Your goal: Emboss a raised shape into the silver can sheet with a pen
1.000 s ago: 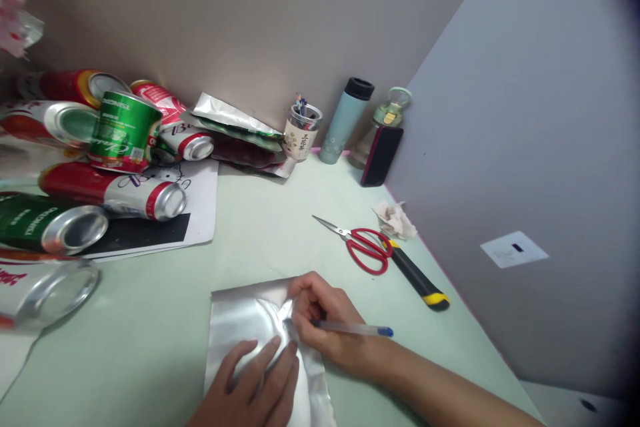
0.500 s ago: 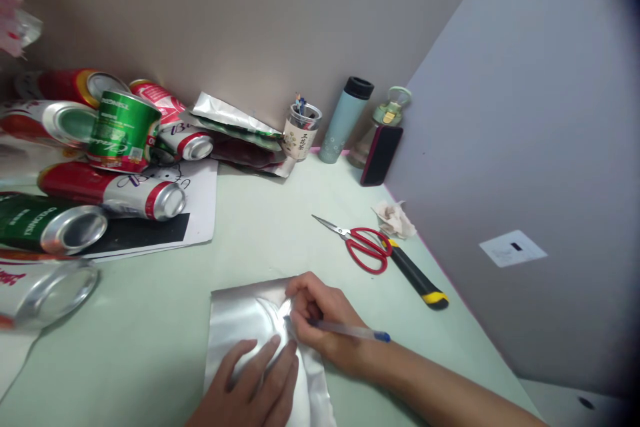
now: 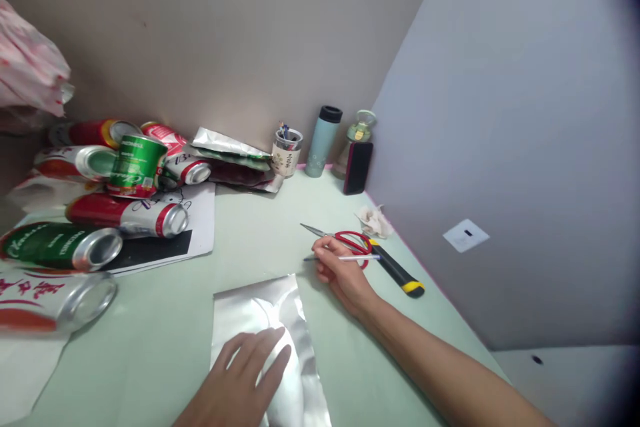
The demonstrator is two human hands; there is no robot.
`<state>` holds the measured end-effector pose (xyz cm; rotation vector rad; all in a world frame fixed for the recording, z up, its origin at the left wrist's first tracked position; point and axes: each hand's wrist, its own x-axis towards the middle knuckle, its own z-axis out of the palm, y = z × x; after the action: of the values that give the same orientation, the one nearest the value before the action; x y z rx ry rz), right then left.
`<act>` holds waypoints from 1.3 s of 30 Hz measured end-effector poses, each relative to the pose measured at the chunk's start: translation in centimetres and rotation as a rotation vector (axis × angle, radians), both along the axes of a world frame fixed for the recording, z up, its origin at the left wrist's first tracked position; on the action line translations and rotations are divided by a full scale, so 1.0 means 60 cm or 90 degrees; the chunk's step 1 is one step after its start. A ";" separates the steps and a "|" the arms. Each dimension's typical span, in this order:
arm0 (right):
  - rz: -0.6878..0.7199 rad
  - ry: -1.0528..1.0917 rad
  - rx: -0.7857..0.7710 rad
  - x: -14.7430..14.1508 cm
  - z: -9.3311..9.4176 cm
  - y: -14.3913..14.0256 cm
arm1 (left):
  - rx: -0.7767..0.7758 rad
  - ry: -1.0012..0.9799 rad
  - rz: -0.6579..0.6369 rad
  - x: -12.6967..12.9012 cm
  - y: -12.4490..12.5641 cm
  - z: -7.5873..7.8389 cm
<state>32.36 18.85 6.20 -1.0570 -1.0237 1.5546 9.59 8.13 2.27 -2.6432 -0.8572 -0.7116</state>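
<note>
1. A pale green surface (image 3: 250, 240) fills the lower part of the view, set into a corner between a beige wall and a grey wall.
2. The left hand (image 3: 240, 380) lies flat, palm down, on a silver foil sheet (image 3: 280, 320) near the bottom centre. Its fingers are spread and pressed on the foil, closed around nothing.
3. The foil sheet lies flat on the surface, shiny and slightly creased, with its far edge clear of the hand.
4. The right hand (image 3: 340, 277) rests on the surface just to the right of the foil's far corner. Its grip is closed on a thin pen (image 3: 345, 257), which lies roughly level and points left.
5. Just beyond that hand lie red-handled scissors (image 3: 345, 240), blades pointing left. The pen appears to cross over their handles, though the view is too small to be sure they touch.
6. Beside the scissors, to the right, lies a black and yellow utility knife (image 3: 397, 271), with a crumpled tissue (image 3: 373, 220) behind it.
7. At the left, a heap of red, green and silver cans (image 3: 125, 213) lies on its side, partly on a white and black paper (image 3: 195, 213).
8. Along the back wall stand a cup of pens (image 3: 286, 153), a teal flask (image 3: 323, 141), a green bottle (image 3: 357, 137) and a dark phone (image 3: 357, 168) leaning upright.
</note>
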 end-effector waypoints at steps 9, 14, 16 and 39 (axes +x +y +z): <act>-0.004 -0.072 0.121 0.005 -0.013 0.014 | -0.315 -0.311 0.112 -0.060 0.013 0.033; 0.021 -0.125 0.148 0.001 -0.015 0.011 | -0.345 -0.380 0.339 -0.120 0.074 0.048; 0.030 -0.144 0.156 0.001 -0.016 0.012 | -0.353 -0.368 0.388 -0.144 0.098 0.039; 0.068 -0.316 0.221 -0.062 -0.027 0.074 | -0.459 -0.085 0.450 -0.175 0.132 0.013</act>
<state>28.66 23.30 4.58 -1.1774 -1.6440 1.1543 -0.91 16.02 3.02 -2.5033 -2.2712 -0.4294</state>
